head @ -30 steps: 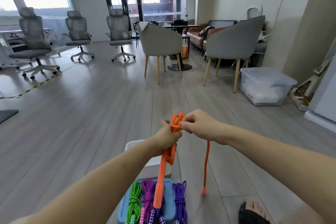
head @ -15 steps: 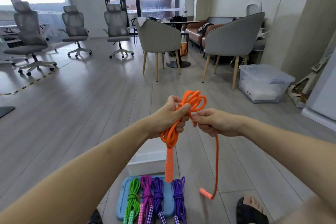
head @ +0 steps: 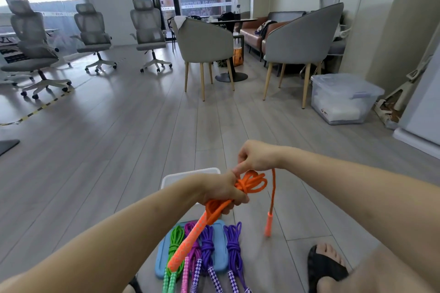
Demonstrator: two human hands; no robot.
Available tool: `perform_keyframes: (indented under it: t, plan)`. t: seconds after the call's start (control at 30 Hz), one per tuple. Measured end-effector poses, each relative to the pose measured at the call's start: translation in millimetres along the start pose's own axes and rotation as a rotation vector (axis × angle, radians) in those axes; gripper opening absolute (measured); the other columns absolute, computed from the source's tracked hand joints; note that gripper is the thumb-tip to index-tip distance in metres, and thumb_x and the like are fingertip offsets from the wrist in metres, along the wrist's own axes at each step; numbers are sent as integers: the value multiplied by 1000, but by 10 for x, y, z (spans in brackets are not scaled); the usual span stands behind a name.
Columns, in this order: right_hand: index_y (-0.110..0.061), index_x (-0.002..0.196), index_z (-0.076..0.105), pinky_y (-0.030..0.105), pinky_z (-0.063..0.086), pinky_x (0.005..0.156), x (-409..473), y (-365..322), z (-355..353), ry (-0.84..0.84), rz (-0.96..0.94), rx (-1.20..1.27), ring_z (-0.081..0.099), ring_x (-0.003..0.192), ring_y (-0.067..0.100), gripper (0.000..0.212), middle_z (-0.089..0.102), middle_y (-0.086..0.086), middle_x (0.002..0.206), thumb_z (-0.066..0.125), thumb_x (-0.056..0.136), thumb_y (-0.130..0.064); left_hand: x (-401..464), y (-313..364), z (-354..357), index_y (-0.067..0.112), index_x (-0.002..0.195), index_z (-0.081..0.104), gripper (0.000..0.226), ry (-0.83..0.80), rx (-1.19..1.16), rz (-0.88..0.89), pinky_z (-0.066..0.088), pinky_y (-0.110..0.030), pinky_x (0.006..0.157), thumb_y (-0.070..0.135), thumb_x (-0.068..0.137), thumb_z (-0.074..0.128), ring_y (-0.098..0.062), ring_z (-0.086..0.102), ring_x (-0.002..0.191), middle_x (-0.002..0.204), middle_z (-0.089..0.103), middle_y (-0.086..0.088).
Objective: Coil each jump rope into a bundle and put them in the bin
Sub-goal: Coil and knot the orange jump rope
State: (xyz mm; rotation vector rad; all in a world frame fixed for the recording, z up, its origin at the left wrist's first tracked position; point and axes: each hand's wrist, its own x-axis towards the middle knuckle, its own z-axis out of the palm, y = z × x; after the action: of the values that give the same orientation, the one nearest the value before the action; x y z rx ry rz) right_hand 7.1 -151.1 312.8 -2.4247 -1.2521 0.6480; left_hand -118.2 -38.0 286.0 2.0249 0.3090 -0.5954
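**Orange rope half-coiled, both hands on it**

L hand (head: 225, 194) was clenched round the orange jump rope (head: 250, 182) at the bundle's waist; loops fanned out past its knuckles, one handle (head: 188, 242) slanted down below the wrist. R hand (head: 256, 158), just above the loops, pinched the free strand; exact finger contact was hard to make out. Second handle (head: 268, 223) dangled below R hand, clear of the floor. White bin (head: 190, 172) sat behind L hand, mostly hidden by forearm. Under L forearm: blue lid (head: 220, 245) w/ green (head: 176, 240), pink (head: 190, 227) and two purple bundles (head: 233, 242), handles cut off at frame edge.
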Motion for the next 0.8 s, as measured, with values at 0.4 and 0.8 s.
perform_keyframes:
  t: [0.4, 0.8]
  plan:
    - [-17, 80, 63, 25, 44, 57, -154, -98, 51, 391, -38, 510, 53, 54, 3, 21, 68, -1, 70, 64, 98, -27, 99, 20, -415, 17, 111, 33, 37, 464, -355, 197, 52, -35, 58, 7, 94, 64, -19, 53, 61, 91, 53, -16]
    - [-18, 88, 56, 21, 19, 47, -183, -236, -84, 131, -153, 1010, 26, 52, 6, 26, 36, -7, 64, 50, 107, -35, -234, 229, -664, 21, 139, 29, 65, 126, -614, 384, 45, -28, 56, -4, 91, 66, -16, 43, 60, 76, 48, -8]
